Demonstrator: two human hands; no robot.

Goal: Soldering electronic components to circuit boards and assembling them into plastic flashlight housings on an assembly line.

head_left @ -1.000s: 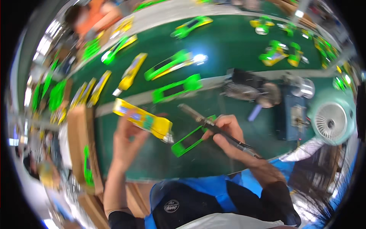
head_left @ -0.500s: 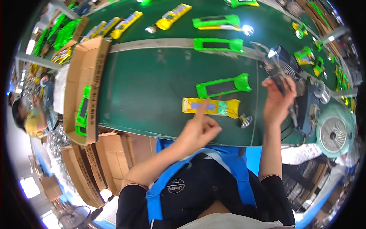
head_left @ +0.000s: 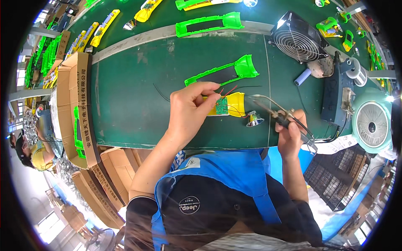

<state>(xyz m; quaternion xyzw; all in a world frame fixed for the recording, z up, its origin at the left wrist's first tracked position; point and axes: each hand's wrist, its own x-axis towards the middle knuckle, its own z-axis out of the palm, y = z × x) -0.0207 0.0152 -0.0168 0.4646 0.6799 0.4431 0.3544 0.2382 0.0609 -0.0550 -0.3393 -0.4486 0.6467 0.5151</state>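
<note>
"Watching from my end, I see the left hand (head_left: 189, 109) with finger and thumb nearly meeting beside the red wires (head_left: 230, 91); I can't tell whether one is nipped between them. The right hand (head_left: 291, 136) is wrapped around a soldering iron (head_left: 282, 120), its tip pointing left."

"And the yellow case (head_left: 237, 100)?"

"It lies on the green table (head_left: 134, 92), partly under the left fingers, with a green circuit board (head_left: 222, 109) showing just past the thumb. The iron's tip is to its right, with a gap between. A shiny lamp cup (head_left: 254, 120) sits just off its right end."

"Anything beyond?"

"A green frame (head_left: 246, 67) lies just behind the case; a black fan (head_left: 298, 42) stands farther off to the right, and a cardboard box (head_left: 67, 113) at the left."

"Any writing?"

"Dark characters run down the box's side, and a round white printed badge (head_left: 189, 205) sits on the black shirt (head_left: 222, 198). Near it, the blue apron (head_left: 226, 167) carries a white patch (head_left: 192, 163), too small for me to read."
</note>
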